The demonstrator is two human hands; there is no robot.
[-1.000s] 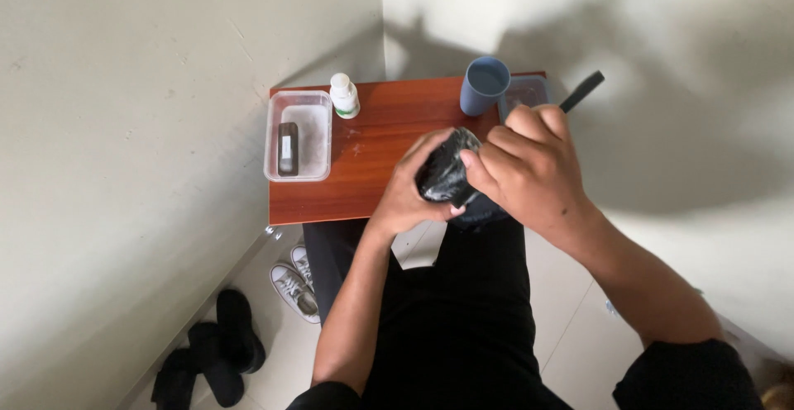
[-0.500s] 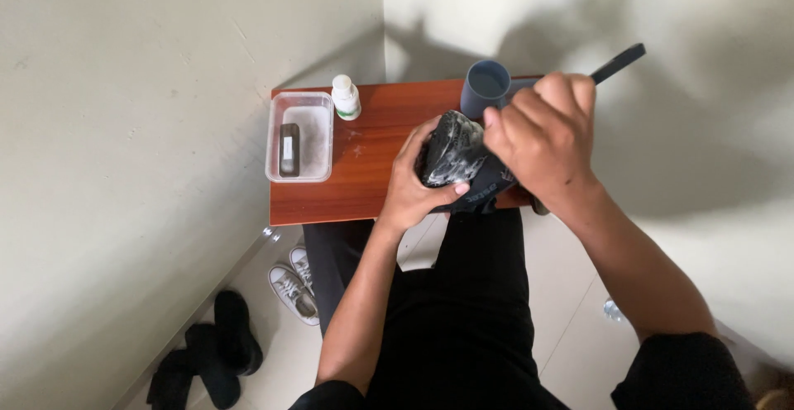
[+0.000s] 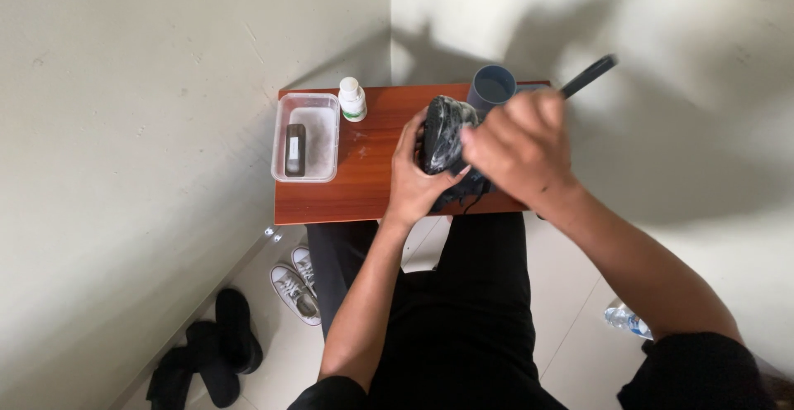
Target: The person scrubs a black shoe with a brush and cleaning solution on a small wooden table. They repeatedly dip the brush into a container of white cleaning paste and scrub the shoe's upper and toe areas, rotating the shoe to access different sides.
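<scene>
Over red-brown table [image 3: 372,199], left hand [image 3: 418,183] grips black shoe [image 3: 445,133], right hand [image 3: 521,150] clasps dark brush handle [image 3: 589,75]; white bottle [image 3: 352,100] behind

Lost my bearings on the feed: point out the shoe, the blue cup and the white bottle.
black shoe [image 3: 445,133], head view, on its soapy sole between the hands.
blue cup [image 3: 491,89], head view, on its rim.
white bottle [image 3: 352,101], head view, on its body below the cap.

A plain room corner in a home, by the look of it: bare pale walls [image 3: 124,129] meet behind a small wooden table [image 3: 364,170]; grey sneakers [image 3: 296,286] and black sandals [image 3: 211,356] lie on the tiled floor [image 3: 273,352].
</scene>
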